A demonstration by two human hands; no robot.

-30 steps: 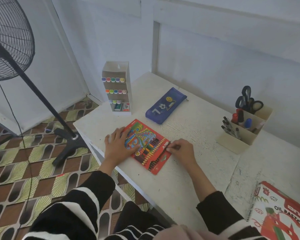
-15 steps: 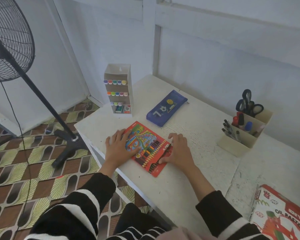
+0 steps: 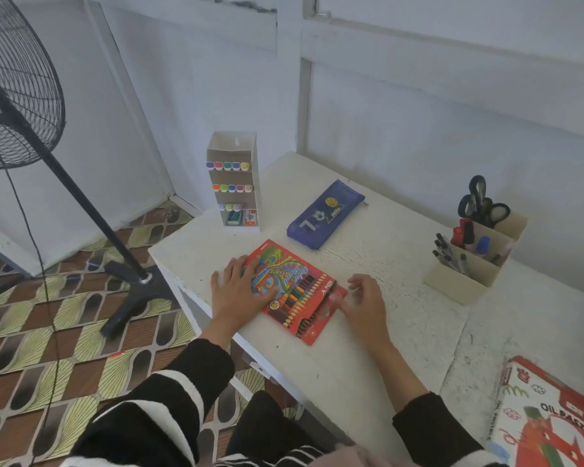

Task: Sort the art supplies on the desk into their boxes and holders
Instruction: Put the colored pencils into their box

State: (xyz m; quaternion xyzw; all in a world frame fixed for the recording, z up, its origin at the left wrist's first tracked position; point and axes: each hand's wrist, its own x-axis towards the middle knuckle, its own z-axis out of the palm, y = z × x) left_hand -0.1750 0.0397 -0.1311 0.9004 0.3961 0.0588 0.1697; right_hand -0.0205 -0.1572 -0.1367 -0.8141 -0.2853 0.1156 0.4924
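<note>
From the head view we count two hands and one box of coloured pencils [image 3: 300,291], which lies flat near the front left edge of the white desk [image 3: 402,332], its printed pencils facing up.

Our left hand [image 3: 238,291] lies palm down with straight, spread fingers on the left part of the box, pressing it to the desk and gripping nothing. Our right hand [image 3: 363,303] rests just at the box's right edge, fingers loosely bent. One fingertip touches the red flap there, and we see nothing held in it.

Behind the box lies one blue pencil case [image 3: 326,214], apart from it. At the back left corner stands one white marker stand [image 3: 235,183], upright. We count five coloured caps in its top row, five in the second and three in the third.

To the right stands one beige desk organizer [image 3: 466,284] holding black-handled scissors [image 3: 482,205] at the back and dark pens in front; their number we cannot tell.

One oil pastels box [image 3: 553,412] lies at the near right corner. One black standing fan [image 3: 17,96] stands on the floor to the left.
</note>
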